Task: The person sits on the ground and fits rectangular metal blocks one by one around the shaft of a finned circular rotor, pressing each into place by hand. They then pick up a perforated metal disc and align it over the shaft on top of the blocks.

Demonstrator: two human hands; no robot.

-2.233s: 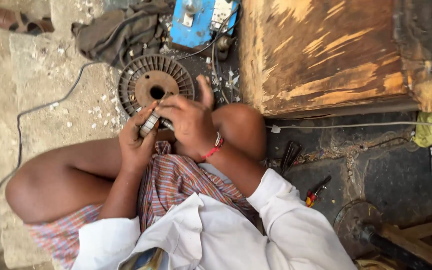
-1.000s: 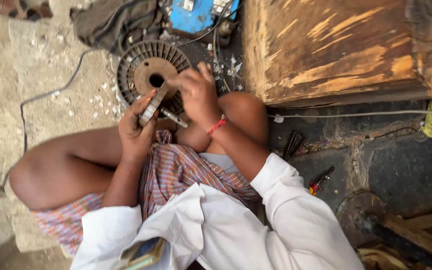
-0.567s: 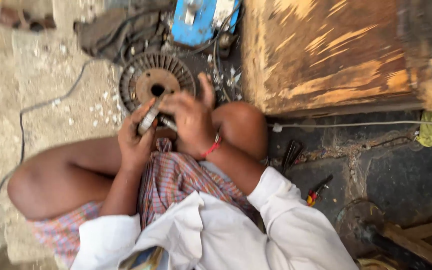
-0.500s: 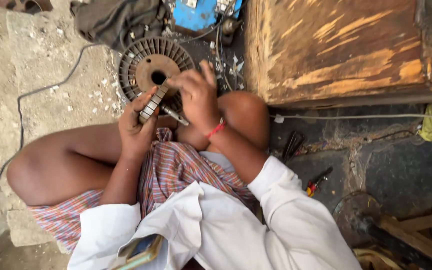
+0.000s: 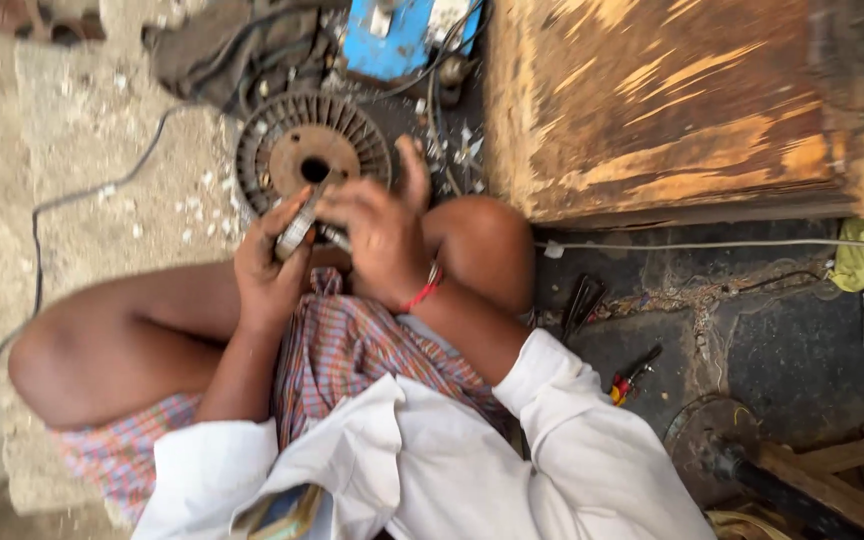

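Nearest the camera is a white shirt and a checked cloth (image 5: 352, 345) over the lap of someone sitting cross-legged on the ground. Just past that, the left hand (image 5: 270, 270) is wrapped round a small ribbed metal part (image 5: 297, 222), thumb and fingers closed on it, held up over the knees. The right hand (image 5: 382, 235), red thread (image 5: 420, 296) at the wrist, is pressed against the same part from the right, fingers curled over it with one sticking up; can't tell if it's actually gripping or just resting there. To the right on the dark floor lie a red-handled tool (image 5: 632, 375) and some dark pliers (image 5: 580, 303). Just beyond the hands is a round finned motor rotor (image 5: 312, 160) lying flat, a blue box (image 5: 402, 35) behind it, and a big worn wooden block (image 5: 672, 100) far right.
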